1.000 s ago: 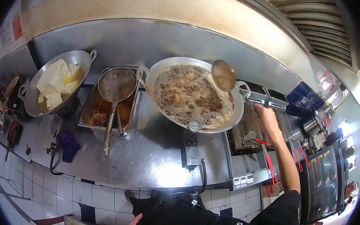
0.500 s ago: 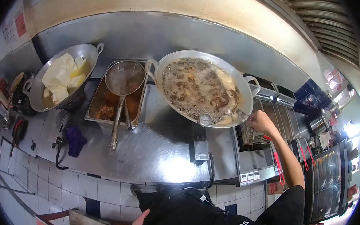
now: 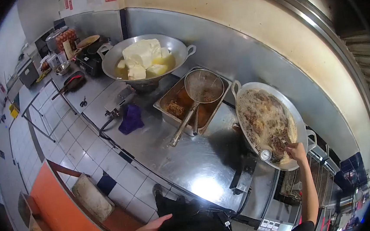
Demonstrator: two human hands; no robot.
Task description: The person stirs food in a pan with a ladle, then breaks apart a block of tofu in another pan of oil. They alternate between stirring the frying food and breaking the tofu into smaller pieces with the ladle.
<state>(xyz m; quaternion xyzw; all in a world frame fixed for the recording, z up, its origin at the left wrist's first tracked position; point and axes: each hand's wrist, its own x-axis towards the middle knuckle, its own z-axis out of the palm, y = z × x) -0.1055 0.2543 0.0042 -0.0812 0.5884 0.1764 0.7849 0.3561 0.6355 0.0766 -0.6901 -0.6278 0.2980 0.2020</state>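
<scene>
A wide wok (image 3: 299, 126) with two handles holds bubbling oil with dark brown pieces and pale foam. Over its near right rim, my right hand (image 3: 297, 152) is closed around the handle of a metal ladle (image 3: 284, 141), whose head is down among the pieces and mostly hidden. A round dial thermometer (image 3: 265, 154) sits at the rim, left of that hand. Low in front of my body, my left hand (image 3: 156, 225) has its fingers stretched out and holds nothing.
A round mesh strainer (image 3: 204, 85) lies across a steel tray (image 3: 167, 115) of brown oil and bits. Behind it, another wok (image 3: 179, 47) holds big pale yellow blocks. A purple cloth (image 3: 131, 119) lies on the steel counter (image 3: 184, 159); an orange-sided cart (image 3: 63, 203) stands lower left.
My view has swung left, so the woks and tray sit farther right. My right hand has reached further over the frying wok with the ladle. More of my left hand shows.
</scene>
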